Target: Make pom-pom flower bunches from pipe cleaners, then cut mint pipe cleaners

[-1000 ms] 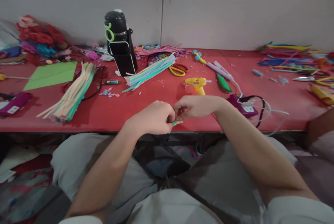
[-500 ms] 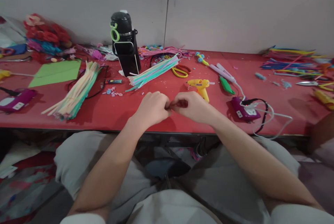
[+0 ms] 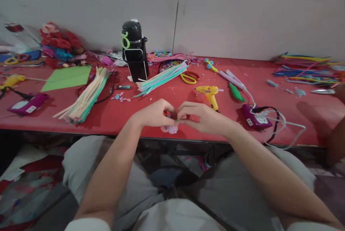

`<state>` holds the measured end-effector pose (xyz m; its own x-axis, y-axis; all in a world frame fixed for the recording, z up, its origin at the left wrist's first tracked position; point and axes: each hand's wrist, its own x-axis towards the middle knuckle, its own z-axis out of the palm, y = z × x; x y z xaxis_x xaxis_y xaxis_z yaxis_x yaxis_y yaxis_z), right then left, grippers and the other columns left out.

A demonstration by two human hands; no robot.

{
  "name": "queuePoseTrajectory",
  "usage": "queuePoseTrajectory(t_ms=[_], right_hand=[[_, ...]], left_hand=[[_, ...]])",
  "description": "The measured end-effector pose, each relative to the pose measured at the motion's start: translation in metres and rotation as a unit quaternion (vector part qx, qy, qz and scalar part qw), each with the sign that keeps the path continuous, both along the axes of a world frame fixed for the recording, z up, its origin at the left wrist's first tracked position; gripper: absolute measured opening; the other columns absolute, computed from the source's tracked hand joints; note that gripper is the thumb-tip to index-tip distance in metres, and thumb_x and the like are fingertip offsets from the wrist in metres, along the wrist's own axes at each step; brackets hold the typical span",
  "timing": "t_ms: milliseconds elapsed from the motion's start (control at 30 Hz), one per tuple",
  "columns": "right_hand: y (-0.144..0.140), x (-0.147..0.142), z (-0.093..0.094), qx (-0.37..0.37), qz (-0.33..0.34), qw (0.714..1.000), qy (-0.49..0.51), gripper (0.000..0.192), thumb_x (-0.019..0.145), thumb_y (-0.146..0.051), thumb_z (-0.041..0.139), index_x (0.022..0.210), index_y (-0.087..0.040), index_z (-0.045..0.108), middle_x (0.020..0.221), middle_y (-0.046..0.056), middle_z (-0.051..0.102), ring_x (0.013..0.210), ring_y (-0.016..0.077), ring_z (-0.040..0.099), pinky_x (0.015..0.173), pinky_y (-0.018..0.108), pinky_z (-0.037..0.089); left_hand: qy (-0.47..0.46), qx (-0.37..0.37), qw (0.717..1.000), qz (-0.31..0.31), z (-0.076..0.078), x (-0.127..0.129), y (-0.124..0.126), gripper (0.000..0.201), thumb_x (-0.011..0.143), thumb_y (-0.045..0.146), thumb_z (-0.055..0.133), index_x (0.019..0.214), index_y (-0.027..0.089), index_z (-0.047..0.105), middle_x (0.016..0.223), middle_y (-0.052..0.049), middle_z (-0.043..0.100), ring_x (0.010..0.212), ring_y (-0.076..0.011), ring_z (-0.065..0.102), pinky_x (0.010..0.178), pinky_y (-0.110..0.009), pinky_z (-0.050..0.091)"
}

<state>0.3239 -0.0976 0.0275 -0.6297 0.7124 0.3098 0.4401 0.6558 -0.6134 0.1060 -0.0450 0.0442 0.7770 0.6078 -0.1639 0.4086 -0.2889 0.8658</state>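
Observation:
My left hand [image 3: 153,114] and my right hand [image 3: 201,118] meet fingertip to fingertip over the front edge of the red table [image 3: 113,116]. Between them they pinch a small pink fuzzy pipe-cleaner piece [image 3: 169,129] with a bit of green at the top; most of it hangs just below my fingers. A yellow glue gun [image 3: 208,92] lies just behind my right hand. A bundle of pastel pipe cleaners [image 3: 161,77] lies farther back, past my left hand.
A black bottle [image 3: 134,51] stands at the back. Another pipe-cleaner bundle [image 3: 86,96], green paper [image 3: 67,78], yellow scissors [image 3: 188,77], purple chargers [image 3: 254,118] [image 3: 25,103] with cables and coloured pipe cleaners [image 3: 304,69] lie about. Another person's arm [image 3: 335,141] is at the right edge.
My hands have stayed together near the table's front edge, working the small piece. The pink fuzzy part now shows below my fingers. The view has shifted slightly.

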Motion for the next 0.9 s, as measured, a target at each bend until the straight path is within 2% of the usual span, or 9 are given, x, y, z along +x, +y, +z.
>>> queuePoseTrajectory(t_ms=[100, 333, 400, 467, 533, 600, 700, 800, 900], right_hand=[[-0.007, -0.001, 0.006, -0.007, 0.017, 1.0, 0.011, 0.01, 0.098, -0.02, 0.056, 0.094, -0.021, 0.065, 0.098, 0.006, 0.063, 0.085, 0.0165, 0.063, 0.08, 0.031, 0.051], [-0.029, -0.014, 0.012, 0.081, 0.044, 0.995, 0.025, 0.024, 0.101, -0.014, 0.045, 0.097, -0.022, 0.066, 0.094, 0.008, 0.064, 0.084, 0.018, 0.061, 0.073, 0.031, 0.05], [-0.031, -0.016, 0.009, 0.087, 0.031, 0.994, 0.051, 0.023, 0.101, -0.016, 0.046, 0.1, -0.023, 0.068, 0.097, 0.008, 0.067, 0.088, 0.0182, 0.063, 0.077, 0.031, 0.052], [-0.024, -0.017, 0.007, 0.053, 0.013, 0.994, 0.09, 0.017, 0.1, -0.022, 0.055, 0.108, -0.024, 0.07, 0.104, 0.009, 0.069, 0.094, 0.0181, 0.065, 0.082, 0.031, 0.053], [-0.004, -0.021, 0.005, -0.005, -0.024, 0.993, 0.119, 0.021, 0.098, -0.03, 0.061, 0.116, -0.023, 0.069, 0.112, 0.009, 0.07, 0.1, 0.0189, 0.067, 0.086, 0.032, 0.054], [0.03, -0.03, 0.001, -0.037, -0.091, 0.988, 0.122, 0.024, 0.1, -0.032, 0.057, 0.117, -0.022, 0.069, 0.114, 0.009, 0.072, 0.103, 0.0197, 0.068, 0.087, 0.033, 0.054], [0.096, -0.058, -0.009, 0.005, -0.158, 0.987, 0.032, 0.024, 0.101, -0.024, 0.052, 0.117, -0.017, 0.068, 0.117, 0.011, 0.072, 0.106, 0.0203, 0.067, 0.091, 0.034, 0.052], [0.155, -0.092, -0.019, 0.102, -0.154, 0.966, -0.179, 0.03, 0.103, -0.016, 0.044, 0.123, -0.014, 0.066, 0.125, 0.012, 0.068, 0.114, 0.0188, 0.063, 0.097, 0.03, 0.048], [0.19, -0.114, -0.024, 0.121, -0.15, 0.949, -0.248, 0.03, 0.101, -0.013, 0.045, 0.116, -0.014, 0.071, 0.122, 0.016, 0.067, 0.116, 0.0265, 0.06, 0.092, 0.035, 0.049]], left_hand=[[-0.043, -0.022, 0.998, -0.041, 0.0, -0.001, 0.004, 0.013, 0.069, 0.024, 0.075, 0.076, 0.014, 0.076, 0.07, -0.002, 0.071, 0.066, -0.0142, 0.063, 0.065, -0.025, 0.049], [-0.107, -0.202, 0.967, -0.115, -0.001, -0.001, 0.003, 0.016, 0.059, 0.021, 0.081, 0.073, 0.014, 0.077, 0.067, -0.003, 0.072, 0.064, -0.0155, 0.063, 0.068, -0.027, 0.052], [-0.099, -0.193, 0.97, -0.112, 0.003, -0.005, 0.003, 0.016, 0.06, 0.022, 0.08, 0.074, 0.014, 0.077, 0.068, -0.003, 0.072, 0.064, -0.0157, 0.064, 0.068, -0.027, 0.052], [-0.067, -0.14, 0.985, -0.081, 0.009, -0.014, 0.006, 0.016, 0.063, 0.023, 0.079, 0.077, 0.014, 0.077, 0.07, -0.003, 0.072, 0.065, -0.0154, 0.064, 0.066, -0.026, 0.05], [-0.019, -0.068, 0.997, -0.032, 0.016, -0.028, 0.012, 0.015, 0.068, 0.024, 0.078, 0.077, 0.013, 0.076, 0.07, -0.004, 0.072, 0.064, -0.015, 0.064, 0.062, -0.024, 0.049], [0.025, -0.022, 0.999, 0.027, 0.02, -0.046, 0.022, 0.014, 0.073, 0.027, 0.075, 0.076, 0.013, 0.075, 0.068, -0.005, 0.072, 0.06, -0.0149, 0.064, 0.059, -0.025, 0.049], [0.053, 0.021, 0.993, 0.105, 0.019, -0.073, 0.042, 0.016, 0.078, 0.03, 0.07, 0.075, 0.014, 0.074, 0.066, -0.005, 0.071, 0.059, -0.016, 0.065, 0.061, -0.027, 0.05], [0.05, 0.14, 0.972, 0.18, 0.01, -0.092, 0.066, 0.011, 0.071, 0.026, 0.071, 0.075, 0.016, 0.075, 0.085, -0.006, 0.076, 0.082, -0.02, 0.071, 0.079, -0.03, 0.053], [0.045, 0.178, 0.963, 0.196, -0.002, -0.1, 0.086, 0.007, 0.068, 0.023, 0.072, 0.072, 0.018, 0.075, 0.12, -0.009, 0.074, 0.114, -0.0254, 0.067, 0.103, -0.037, 0.047]])
